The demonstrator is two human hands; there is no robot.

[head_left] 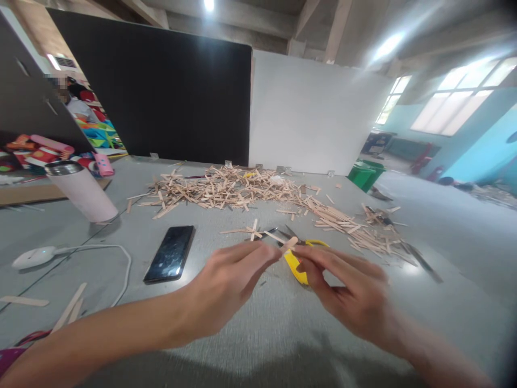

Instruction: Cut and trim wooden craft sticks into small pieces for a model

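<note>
My left hand [234,272] is closed, its fingertips pinching wooden craft sticks [289,245] that cross each other in front of me. My right hand [351,285] meets it from the other side, thumb and forefinger closing on the same sticks. Just beyond and partly under my fingers lies a yellow-handled cutting tool [297,269] with dark metal tips; my hands hide much of it, so I cannot tell its exact kind. A small crossed group of craft sticks [253,231] rests on the grey table [242,334] past my left hand.
A large pile of craft sticks [218,188] spreads across the back, trailing right [351,226]. On the left are a black phone [169,253], a white cable [128,264] and a pale pink bottle [83,191]. A black and a white panel stand behind. A person [78,105] is far left.
</note>
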